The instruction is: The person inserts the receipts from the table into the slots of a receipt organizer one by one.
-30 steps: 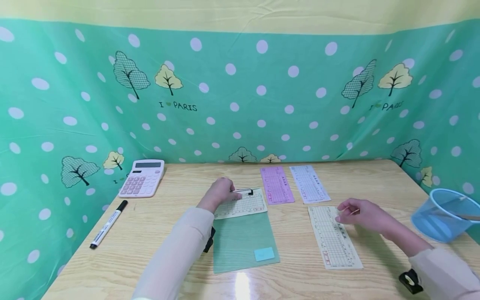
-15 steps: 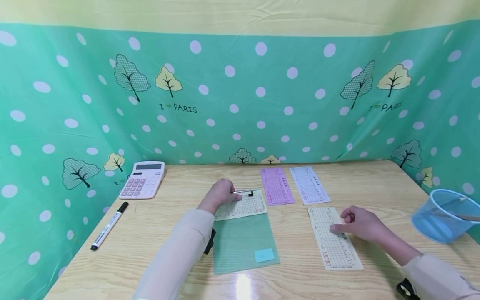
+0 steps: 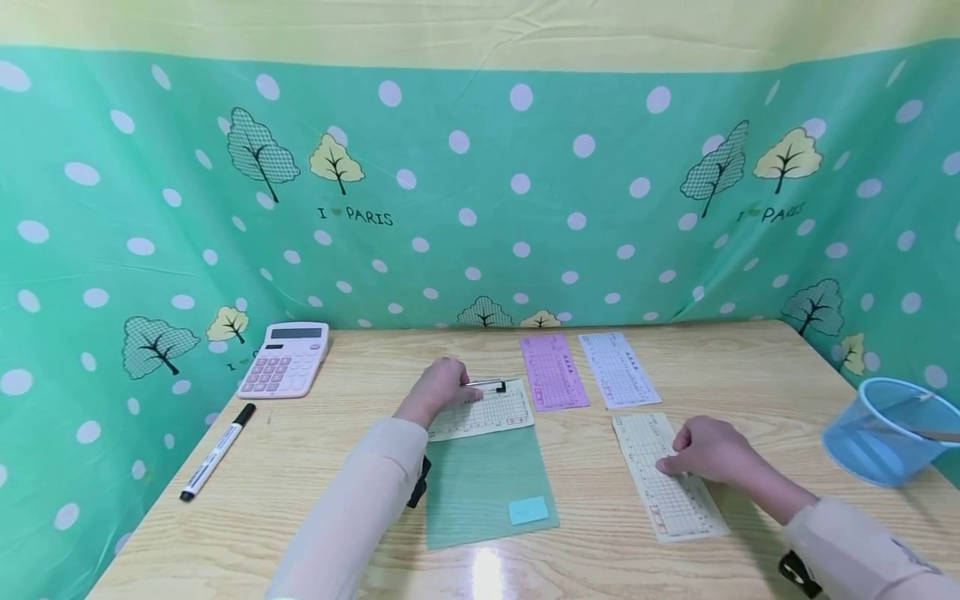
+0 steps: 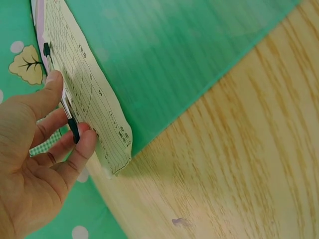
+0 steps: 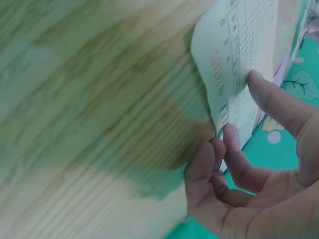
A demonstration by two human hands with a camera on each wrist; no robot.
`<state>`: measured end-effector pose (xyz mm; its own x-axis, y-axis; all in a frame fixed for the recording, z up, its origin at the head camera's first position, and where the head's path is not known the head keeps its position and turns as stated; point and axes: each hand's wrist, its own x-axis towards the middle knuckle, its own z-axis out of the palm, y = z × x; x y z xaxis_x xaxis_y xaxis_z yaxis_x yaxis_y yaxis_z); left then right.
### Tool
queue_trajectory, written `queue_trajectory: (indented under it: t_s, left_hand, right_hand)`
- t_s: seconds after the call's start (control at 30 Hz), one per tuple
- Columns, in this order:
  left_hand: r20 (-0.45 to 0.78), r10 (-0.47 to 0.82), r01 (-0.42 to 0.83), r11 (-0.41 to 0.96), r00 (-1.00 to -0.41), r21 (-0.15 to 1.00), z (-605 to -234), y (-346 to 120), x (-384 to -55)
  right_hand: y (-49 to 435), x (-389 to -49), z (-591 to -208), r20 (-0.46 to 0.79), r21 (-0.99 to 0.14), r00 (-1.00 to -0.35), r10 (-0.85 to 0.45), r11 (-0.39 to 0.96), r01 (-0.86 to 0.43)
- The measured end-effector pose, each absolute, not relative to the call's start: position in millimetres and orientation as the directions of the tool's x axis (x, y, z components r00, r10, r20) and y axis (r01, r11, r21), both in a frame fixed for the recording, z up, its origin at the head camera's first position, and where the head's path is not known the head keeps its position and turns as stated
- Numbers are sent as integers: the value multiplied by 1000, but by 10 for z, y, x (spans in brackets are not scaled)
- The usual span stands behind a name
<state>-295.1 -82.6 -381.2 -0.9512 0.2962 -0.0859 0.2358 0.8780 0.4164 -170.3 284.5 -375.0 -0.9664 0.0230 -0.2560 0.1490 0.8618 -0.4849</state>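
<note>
My left hand (image 3: 441,392) holds the black-tipped metal clip (image 4: 70,117) at the top of a translucent green clipboard (image 3: 480,479). In the left wrist view the thumb lies over the clip's bar and the fingertips are at one black end. A cream printed form (image 3: 501,410) lies sideways under the clip. My right hand (image 3: 712,452) pinches the near long edge of a second cream form (image 3: 660,492) on the table. Seen from the right wrist, the thumb rests on its printed face while curled fingers are at the edge, which lifts slightly.
A pink form (image 3: 555,375) and a white form (image 3: 618,371) lie behind. At the left are a pink calculator (image 3: 285,360) and a marker (image 3: 217,454). A blue mesh cup (image 3: 877,437) stands at the right. A blue sticky note (image 3: 528,510) is on the clipboard's corner.
My right hand has come slightly down and left, with its thumb now lower on the cream form. The form has shifted slightly. My left hand stays at the clip.
</note>
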Motion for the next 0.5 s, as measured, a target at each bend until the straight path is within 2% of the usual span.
queue_trajectory:
  t_s: [0.23, 0.5]
  left_hand:
    - [-86, 298, 238, 878, -951, 416, -3796, -840, -2942]
    - [-92, 293, 231, 880, -952, 415, -3838, -845, -2967]
  right_hand:
    - [2759, -1702, -3720, -209, -482, -978, 10, 869, 112]
    - [2840, -1726, -3786, -272, -542, -962, 22, 823, 172]
